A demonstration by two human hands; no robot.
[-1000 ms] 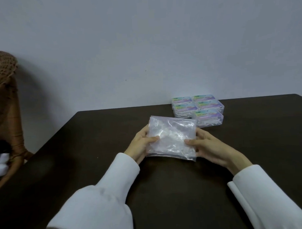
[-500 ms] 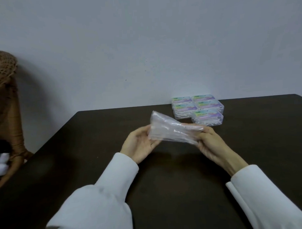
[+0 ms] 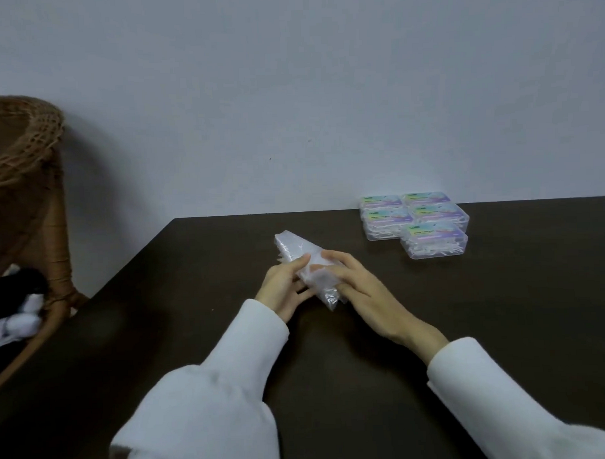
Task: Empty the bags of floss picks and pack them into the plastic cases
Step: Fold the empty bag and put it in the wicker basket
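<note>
A clear plastic bag of white floss picks (image 3: 296, 252) is held tilted over the middle of the dark table (image 3: 469, 319), one end pointing to the far left. My left hand (image 3: 285, 287) grips it from the left side. My right hand (image 3: 356, 289) holds its near, lower end, fingers curled round the plastic. Several clear plastic cases (image 3: 418, 222) with colourful labels stand grouped at the table's far edge, to the right of both hands; white picks show inside the front ones.
A brown wicker chair (image 3: 28, 177) stands off the table's left side, with black and white cloth (image 3: 21, 308) on its seat. A plain wall rises right behind the table.
The bag was held flat and face-up between both hands; it has been turned on edge and swung round so one end points far left. Both hands kept hold and shifted slightly left.
</note>
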